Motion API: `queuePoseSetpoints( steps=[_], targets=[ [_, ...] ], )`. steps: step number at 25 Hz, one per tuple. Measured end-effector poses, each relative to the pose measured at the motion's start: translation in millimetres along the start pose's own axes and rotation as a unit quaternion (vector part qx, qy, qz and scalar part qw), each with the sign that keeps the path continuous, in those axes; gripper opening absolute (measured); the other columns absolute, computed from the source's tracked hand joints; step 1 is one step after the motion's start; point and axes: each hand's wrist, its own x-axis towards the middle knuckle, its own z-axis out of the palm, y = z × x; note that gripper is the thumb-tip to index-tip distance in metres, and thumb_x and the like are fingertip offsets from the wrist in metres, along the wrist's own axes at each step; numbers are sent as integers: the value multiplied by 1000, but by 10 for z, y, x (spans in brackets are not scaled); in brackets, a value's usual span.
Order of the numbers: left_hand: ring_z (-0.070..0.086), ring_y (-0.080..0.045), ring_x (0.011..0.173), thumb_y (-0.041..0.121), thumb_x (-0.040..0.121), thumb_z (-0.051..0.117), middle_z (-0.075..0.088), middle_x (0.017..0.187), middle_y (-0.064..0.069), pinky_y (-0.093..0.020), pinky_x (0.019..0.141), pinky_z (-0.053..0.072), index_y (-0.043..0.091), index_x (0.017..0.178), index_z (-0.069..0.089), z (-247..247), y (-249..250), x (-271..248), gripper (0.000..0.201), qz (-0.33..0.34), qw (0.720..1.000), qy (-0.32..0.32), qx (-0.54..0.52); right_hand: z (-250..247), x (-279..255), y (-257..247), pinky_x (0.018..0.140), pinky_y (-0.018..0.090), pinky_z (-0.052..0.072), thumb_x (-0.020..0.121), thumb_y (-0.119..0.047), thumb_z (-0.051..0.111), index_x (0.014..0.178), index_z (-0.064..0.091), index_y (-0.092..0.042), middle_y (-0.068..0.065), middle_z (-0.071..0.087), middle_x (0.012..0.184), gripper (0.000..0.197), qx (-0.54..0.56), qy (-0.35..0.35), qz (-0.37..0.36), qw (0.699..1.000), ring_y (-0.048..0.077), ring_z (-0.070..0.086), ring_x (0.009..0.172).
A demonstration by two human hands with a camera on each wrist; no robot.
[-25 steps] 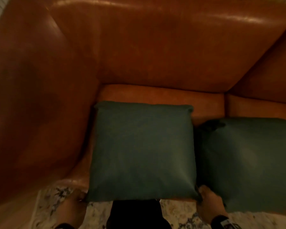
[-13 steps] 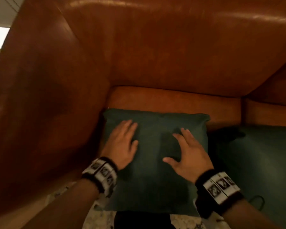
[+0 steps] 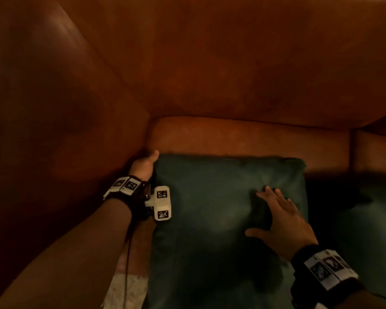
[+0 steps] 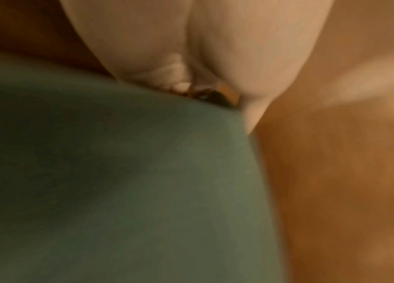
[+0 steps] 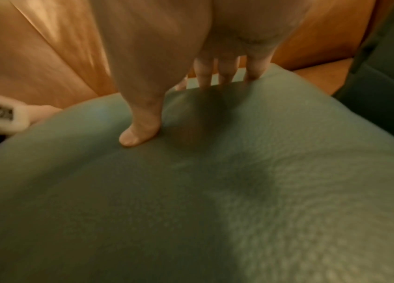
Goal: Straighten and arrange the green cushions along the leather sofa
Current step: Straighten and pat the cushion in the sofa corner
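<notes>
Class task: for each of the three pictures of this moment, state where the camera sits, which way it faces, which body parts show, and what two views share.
Head: worn high, facing down at the sofa; both forearms, left hand, right hand.
Left wrist: along the left hand at the near cushion edge; fingers mostly hidden.
Right wrist: along the flat right hand; thumb, fingers.
Shared: all show the near cushion; head and right wrist show the second cushion.

Black wristbands (image 3: 330, 273) with white coded tags; white camera block (image 3: 159, 202), thin cable (image 3: 127, 259).

Green cushion (image 3: 221, 219); orange-brown leather sofa (image 3: 232, 70).
</notes>
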Motion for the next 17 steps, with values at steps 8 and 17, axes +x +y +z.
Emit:
queuePoseSetpoints(
  steps=[8, 17],
  targets=[
    [57, -30, 106, 61, 92, 35, 62, 115, -9, -33, 86, 37, 16, 109, 63, 20, 95, 1, 55, -21, 998, 42, 32, 5, 12, -37, 117, 23, -3, 61, -64, 73, 143, 22, -40, -22, 7, 153, 99, -12, -4, -5, 1000, -4, -6, 137],
    [9, -28, 146, 65, 90, 22, 14, 159, -3, -53, 117, 6, 40, 147, 13, 701, 58, -905, 63, 515, 641, -137, 552, 24, 7, -89, 116, 24, -2, 63, -62, 73, 144, 22, -38, -13, 9, 158, 99, -10, 0, -12, 1000, -2, -5, 137]
  ],
)
